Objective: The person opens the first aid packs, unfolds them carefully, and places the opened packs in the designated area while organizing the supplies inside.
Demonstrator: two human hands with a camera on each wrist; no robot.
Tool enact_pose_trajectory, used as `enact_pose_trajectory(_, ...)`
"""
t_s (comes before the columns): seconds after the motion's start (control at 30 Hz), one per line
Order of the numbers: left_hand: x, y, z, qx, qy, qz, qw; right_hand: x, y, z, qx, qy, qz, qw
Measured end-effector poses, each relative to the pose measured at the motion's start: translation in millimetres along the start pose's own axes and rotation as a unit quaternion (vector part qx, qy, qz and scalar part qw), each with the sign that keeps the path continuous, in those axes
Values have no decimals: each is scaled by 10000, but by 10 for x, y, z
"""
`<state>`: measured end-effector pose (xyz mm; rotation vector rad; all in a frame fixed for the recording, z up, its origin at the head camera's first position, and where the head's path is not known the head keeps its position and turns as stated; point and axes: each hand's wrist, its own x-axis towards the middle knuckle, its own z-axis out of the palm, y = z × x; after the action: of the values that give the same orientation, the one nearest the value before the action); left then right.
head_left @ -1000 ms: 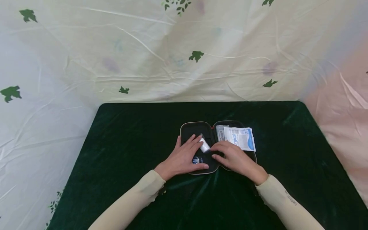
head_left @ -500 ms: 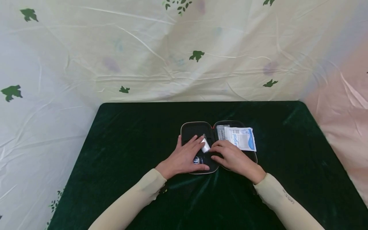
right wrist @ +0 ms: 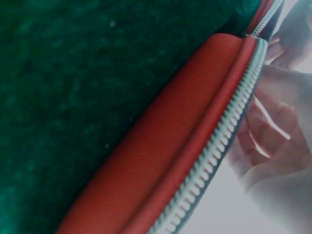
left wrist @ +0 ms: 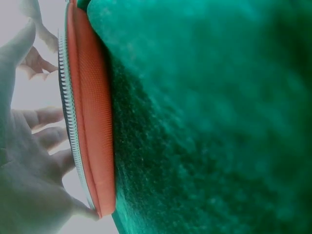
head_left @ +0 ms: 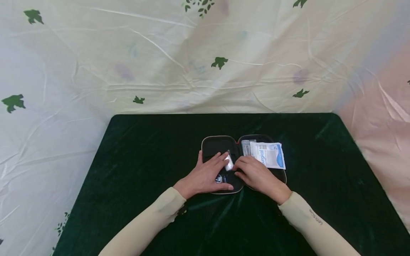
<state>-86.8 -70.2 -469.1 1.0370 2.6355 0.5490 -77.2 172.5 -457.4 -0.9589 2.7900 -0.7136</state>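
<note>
An open zip case (head_left: 217, 141) lies flat, black inside and orange-red outside, as the wrist views show. My left hand (head_left: 205, 175) spreads over its left half, fingers fairly straight, one fingertip at a small white wrapped roll (head_left: 229, 164). By the heel of that hand sits a small round blue-and-silver item (head_left: 219, 179). My right hand (head_left: 257, 176) reaches across the hinge with bent fingers. Its fingertips are at the roll's lower end; whether they pinch it is hidden. In the left wrist view, my left hand (left wrist: 29, 161) overlaps the zipped rim (left wrist: 73, 117).
A white-and-blue packet (head_left: 269, 155) marked "urgical" rests in the case's right half, partly over a clear flat pack (head_left: 246, 147). Dark green velvet (head_left: 153, 149) covers the table. Pale printed fabric (head_left: 166, 53) hangs behind it and at both sides.
The white roll has turned a little more upright and shifted slightly right. My right hand has moved slightly left, with its forearm. My left hand has hardly moved.
</note>
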Motion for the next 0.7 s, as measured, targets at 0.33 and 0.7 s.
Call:
enact_pose_trajectory(0.33, -10, -4, 12, 5, -4, -38, 10000, 39, -7, 11, -68, 65, 175, 9998)
enact_pose_trajectory(0.7, -23, -35, 2, -542, 20, 134, 9984, 28, 43, 26, 287, 147, 237, 9992)
